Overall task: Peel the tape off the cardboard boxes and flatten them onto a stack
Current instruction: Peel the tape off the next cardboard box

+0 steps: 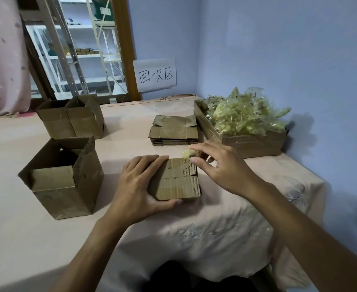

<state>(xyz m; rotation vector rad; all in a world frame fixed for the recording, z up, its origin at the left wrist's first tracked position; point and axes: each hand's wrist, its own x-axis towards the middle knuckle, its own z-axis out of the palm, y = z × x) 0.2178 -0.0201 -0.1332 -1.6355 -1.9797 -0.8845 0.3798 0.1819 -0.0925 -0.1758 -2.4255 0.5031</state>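
I count three open brown cardboard boxes (63,182) (54,122) (84,121), one closed box (177,183), one flattened-cardboard stack (173,131), one carton of crumpled yellowish tape (253,144).

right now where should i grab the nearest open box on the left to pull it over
Probably take the open box by its upright right-side flap, coming from above. The top is open, so a pinch grip fits over that wall.
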